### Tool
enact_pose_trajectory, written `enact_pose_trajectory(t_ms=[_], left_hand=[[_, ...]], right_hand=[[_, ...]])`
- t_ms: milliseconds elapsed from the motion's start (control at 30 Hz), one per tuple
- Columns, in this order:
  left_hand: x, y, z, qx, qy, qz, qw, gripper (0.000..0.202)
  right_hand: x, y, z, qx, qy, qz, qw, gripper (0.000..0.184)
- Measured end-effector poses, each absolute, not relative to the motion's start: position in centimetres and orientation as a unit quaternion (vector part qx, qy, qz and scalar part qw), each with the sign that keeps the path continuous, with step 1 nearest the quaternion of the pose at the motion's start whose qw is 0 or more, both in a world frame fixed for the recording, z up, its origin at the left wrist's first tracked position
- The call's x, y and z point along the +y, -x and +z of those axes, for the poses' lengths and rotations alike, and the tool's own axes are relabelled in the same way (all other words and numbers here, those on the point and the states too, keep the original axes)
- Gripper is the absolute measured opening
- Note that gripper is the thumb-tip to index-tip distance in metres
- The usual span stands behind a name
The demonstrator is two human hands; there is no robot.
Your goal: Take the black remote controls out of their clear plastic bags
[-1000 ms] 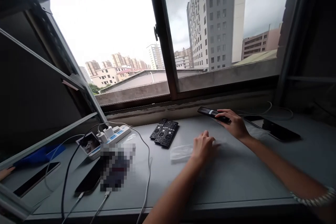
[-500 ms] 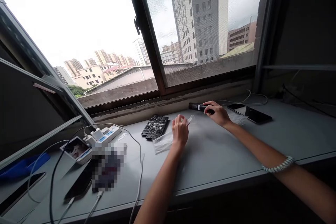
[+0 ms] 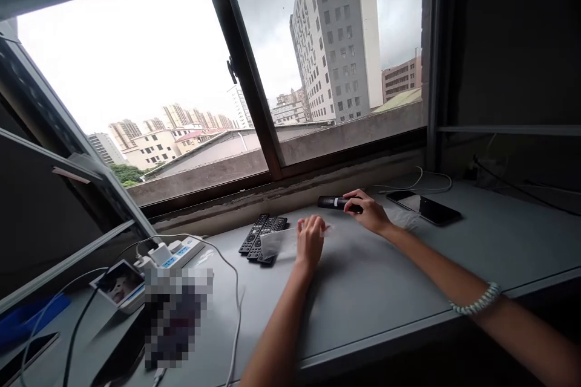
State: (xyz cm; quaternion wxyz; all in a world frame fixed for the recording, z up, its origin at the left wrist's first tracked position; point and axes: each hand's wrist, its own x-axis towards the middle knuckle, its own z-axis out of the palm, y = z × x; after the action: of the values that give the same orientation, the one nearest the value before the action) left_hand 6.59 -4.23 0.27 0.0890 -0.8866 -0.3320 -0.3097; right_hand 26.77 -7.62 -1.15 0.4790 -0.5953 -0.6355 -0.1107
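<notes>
My left hand (image 3: 311,240) is closed on a thin clear plastic bag (image 3: 276,244). The bag stretches out to the left of the hand and overlaps the right part of three black remote controls (image 3: 255,236) lying side by side on the desk. To the right, my right hand (image 3: 371,214) grips another black remote control (image 3: 327,202) by its right end. This one is held level near the windowsill, its button side not visible, with a small white label showing. More crumpled clear plastic (image 3: 403,217) lies just behind the right hand.
A dark phone (image 3: 426,208) rests at the right rear of the grey desk (image 3: 363,296), near a white cable. On the left stand a white power strip (image 3: 193,248) with plugs, a picture card (image 3: 118,283) and several cables. A window frame (image 3: 272,160) rises behind.
The view has tilted up and shifted slightly. The plastic bag in my left hand has swung up and leftward over the remotes. My right hand still holds its remote.
</notes>
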Motion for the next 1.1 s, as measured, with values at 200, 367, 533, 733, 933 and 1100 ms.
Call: enact_pose_trajectory(t_ms=[200, 367, 533, 733, 933, 1100], left_hand=[[-4.3, -7.3, -0.4, -0.322, 0.907, -0.266, 0.051, 0.028], [-4.2, -7.0, -0.4, -0.349, 0.917, -0.189, 0.039, 0.023], [-4.5, -7.2, -1.2, -0.377, 0.903, -0.205, 0.022, 0.024], [-5.4, -7.4, -2.0, -0.372, 0.903, -0.214, 0.0, 0.021], [-6.1, -7.6, -2.9, -0.323, 0.921, -0.218, 0.002, 0.018], [-6.1, -7.9, -3.9, -0.289, 0.936, -0.202, 0.004, 0.019]], right_hand=[[-6.9, -26.7, -1.1, -0.667, 0.527, -0.098, 0.517, 0.017], [-7.6, -26.7, -0.7, -0.684, 0.494, -0.074, 0.531, 0.033], [-8.0, -26.8, -0.9, -0.689, 0.486, -0.087, 0.53, 0.023], [-8.1, -27.5, -2.0, -0.655, 0.527, -0.068, 0.537, 0.028], [-8.5, -27.8, -2.6, -0.624, 0.563, -0.063, 0.539, 0.03], [-8.9, -27.2, -2.8, -0.613, 0.57, -0.021, 0.547, 0.03]])
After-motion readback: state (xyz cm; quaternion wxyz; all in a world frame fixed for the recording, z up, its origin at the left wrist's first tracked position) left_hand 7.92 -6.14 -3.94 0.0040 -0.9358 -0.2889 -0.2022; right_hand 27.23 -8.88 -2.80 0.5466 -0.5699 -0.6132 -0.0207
